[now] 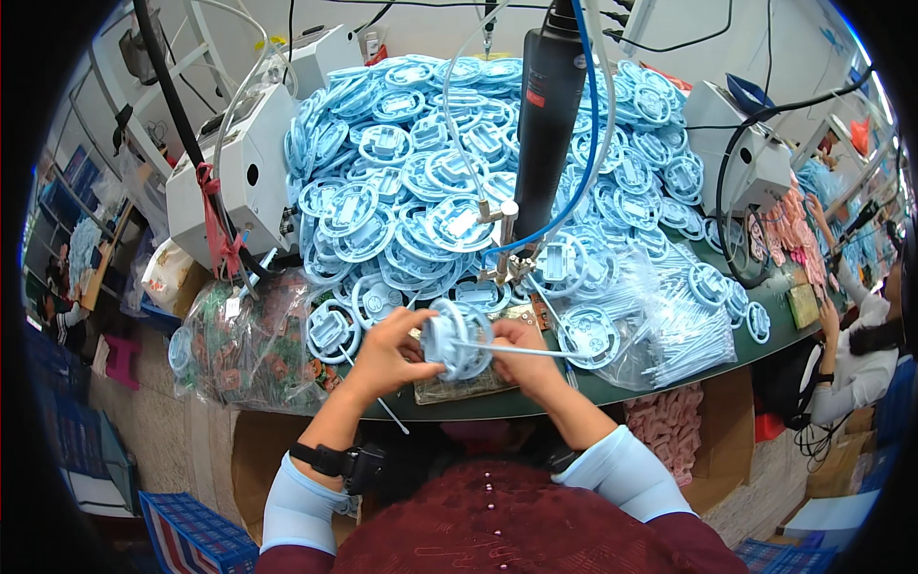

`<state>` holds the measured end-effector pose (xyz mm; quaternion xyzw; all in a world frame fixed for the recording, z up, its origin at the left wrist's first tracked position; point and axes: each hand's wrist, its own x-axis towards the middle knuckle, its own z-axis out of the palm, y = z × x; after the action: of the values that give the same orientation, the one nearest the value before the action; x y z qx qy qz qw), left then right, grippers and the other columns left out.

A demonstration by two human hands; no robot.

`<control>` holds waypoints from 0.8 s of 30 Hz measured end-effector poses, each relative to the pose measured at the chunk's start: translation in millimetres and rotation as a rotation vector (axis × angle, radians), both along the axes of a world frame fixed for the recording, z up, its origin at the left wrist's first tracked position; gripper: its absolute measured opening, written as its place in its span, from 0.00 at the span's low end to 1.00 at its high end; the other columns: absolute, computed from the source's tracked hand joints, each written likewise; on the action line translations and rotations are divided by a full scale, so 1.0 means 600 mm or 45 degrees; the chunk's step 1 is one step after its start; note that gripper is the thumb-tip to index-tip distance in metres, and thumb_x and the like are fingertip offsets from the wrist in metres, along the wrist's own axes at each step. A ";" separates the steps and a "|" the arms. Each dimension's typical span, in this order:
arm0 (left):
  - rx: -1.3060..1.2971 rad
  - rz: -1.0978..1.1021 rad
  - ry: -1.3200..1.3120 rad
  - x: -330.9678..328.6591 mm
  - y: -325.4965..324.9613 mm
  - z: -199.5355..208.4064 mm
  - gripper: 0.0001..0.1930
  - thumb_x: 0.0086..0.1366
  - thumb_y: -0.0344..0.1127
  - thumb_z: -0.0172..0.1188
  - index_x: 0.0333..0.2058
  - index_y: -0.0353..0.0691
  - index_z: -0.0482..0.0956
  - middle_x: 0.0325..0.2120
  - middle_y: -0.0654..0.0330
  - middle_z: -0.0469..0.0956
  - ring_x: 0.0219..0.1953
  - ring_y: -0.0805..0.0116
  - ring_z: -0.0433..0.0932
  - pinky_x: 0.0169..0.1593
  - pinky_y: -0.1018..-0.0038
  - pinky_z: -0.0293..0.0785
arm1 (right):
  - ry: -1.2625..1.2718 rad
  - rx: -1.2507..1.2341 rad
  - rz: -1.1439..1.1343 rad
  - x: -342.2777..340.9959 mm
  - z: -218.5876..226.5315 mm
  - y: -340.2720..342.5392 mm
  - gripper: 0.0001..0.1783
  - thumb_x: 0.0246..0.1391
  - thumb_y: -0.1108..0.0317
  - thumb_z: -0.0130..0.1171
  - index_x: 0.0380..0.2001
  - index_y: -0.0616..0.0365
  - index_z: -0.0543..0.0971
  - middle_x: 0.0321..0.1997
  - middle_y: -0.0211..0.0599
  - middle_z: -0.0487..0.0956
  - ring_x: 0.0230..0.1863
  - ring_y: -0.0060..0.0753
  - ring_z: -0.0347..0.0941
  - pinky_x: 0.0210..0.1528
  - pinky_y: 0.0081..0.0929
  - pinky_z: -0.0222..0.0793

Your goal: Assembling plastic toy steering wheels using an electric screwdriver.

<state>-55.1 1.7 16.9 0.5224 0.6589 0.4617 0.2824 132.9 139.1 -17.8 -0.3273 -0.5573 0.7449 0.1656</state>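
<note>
Over the front of the table, my left hand grips the left side of a light blue round plastic part between thumb and fingers. A thin pale stick runs rightward from this part. My right hand is closed around the stick close to the part's right edge; its fingertips are partly hidden. Beneath both hands lies a flat worn block. Another blue round part with a stick lies left of my left hand, and one more round part is right of my right hand.
A big heap of blue round parts covers the table's back. A black cylinder with hoses and a metal nozzle stands ahead. Bagged circuit boards lie left, bagged sticks right. White machine boxes flank the heap. A co-worker's arm shows far right.
</note>
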 end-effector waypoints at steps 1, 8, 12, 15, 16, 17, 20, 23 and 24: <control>-0.076 0.038 -0.098 -0.005 -0.005 0.028 0.37 0.43 0.26 0.77 0.56 0.38 0.75 0.39 0.61 0.72 0.33 0.74 0.81 0.36 0.80 0.81 | 0.005 0.000 -0.002 0.009 -0.002 0.006 0.06 0.58 0.70 0.57 0.34 0.61 0.77 0.15 0.23 0.67 0.11 0.15 0.59 0.12 0.16 0.51; -0.147 -0.018 0.083 -0.012 -0.007 0.056 0.39 0.42 0.26 0.77 0.58 0.43 0.74 0.40 0.62 0.70 0.35 0.74 0.77 0.37 0.78 0.79 | 0.103 -0.125 -0.118 0.045 0.024 0.025 0.07 0.54 0.71 0.50 0.32 0.59 0.77 0.15 0.23 0.64 0.12 0.15 0.58 0.14 0.16 0.52; -0.191 -0.078 0.440 0.002 -0.015 0.055 0.36 0.46 0.31 0.74 0.57 0.47 0.74 0.43 0.58 0.70 0.39 0.61 0.77 0.42 0.68 0.77 | 0.197 0.376 -0.557 0.114 0.037 0.061 0.06 0.56 0.70 0.49 0.31 0.56 0.75 0.18 0.20 0.66 0.16 0.10 0.56 0.16 0.15 0.51; -0.157 0.066 0.770 0.025 0.004 0.033 0.35 0.49 0.37 0.74 0.58 0.46 0.72 0.44 0.56 0.71 0.37 0.54 0.80 0.40 0.64 0.78 | 0.336 0.523 -0.816 0.146 0.071 0.072 0.07 0.58 0.70 0.45 0.32 0.60 0.73 0.16 0.21 0.62 0.14 0.12 0.55 0.17 0.14 0.52; -0.097 0.117 0.721 0.029 0.006 0.027 0.35 0.51 0.36 0.73 0.59 0.45 0.71 0.44 0.56 0.72 0.34 0.60 0.79 0.38 0.68 0.77 | 0.408 0.546 -0.799 0.151 0.082 0.072 0.07 0.58 0.70 0.45 0.32 0.60 0.73 0.16 0.21 0.62 0.14 0.12 0.56 0.17 0.15 0.53; -0.038 0.170 0.673 0.032 0.006 0.024 0.34 0.54 0.35 0.72 0.60 0.44 0.71 0.43 0.56 0.74 0.31 0.66 0.79 0.36 0.71 0.76 | 0.482 0.566 -0.779 0.152 0.091 0.069 0.08 0.58 0.70 0.45 0.33 0.60 0.73 0.16 0.22 0.63 0.14 0.13 0.56 0.17 0.15 0.53; -0.025 0.009 -0.103 0.045 -0.003 0.025 0.29 0.62 0.35 0.67 0.61 0.41 0.69 0.42 0.59 0.75 0.28 0.77 0.76 0.31 0.78 0.73 | 0.314 0.450 -0.498 0.135 0.110 0.023 0.08 0.58 0.70 0.45 0.33 0.61 0.73 0.16 0.24 0.65 0.14 0.15 0.58 0.18 0.16 0.55; -0.105 -0.019 -0.805 0.061 -0.025 0.026 0.21 0.71 0.36 0.57 0.59 0.35 0.71 0.37 0.63 0.79 0.25 0.81 0.74 0.27 0.83 0.70 | 0.221 0.239 -0.200 0.085 0.095 -0.024 0.09 0.57 0.70 0.46 0.32 0.61 0.74 0.15 0.26 0.65 0.12 0.19 0.59 0.15 0.17 0.56; -0.033 -0.026 -0.863 0.068 -0.034 0.037 0.18 0.71 0.38 0.56 0.56 0.37 0.74 0.28 0.68 0.78 0.23 0.84 0.72 0.25 0.85 0.68 | 0.266 0.170 -0.165 0.069 0.086 -0.033 0.09 0.57 0.70 0.45 0.32 0.61 0.75 0.16 0.26 0.66 0.13 0.20 0.61 0.15 0.17 0.57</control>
<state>-14.5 -18.8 39.0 0.3423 0.5281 0.5977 0.4966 174.2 119.1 34.0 -0.2717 -0.5630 0.7239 0.2919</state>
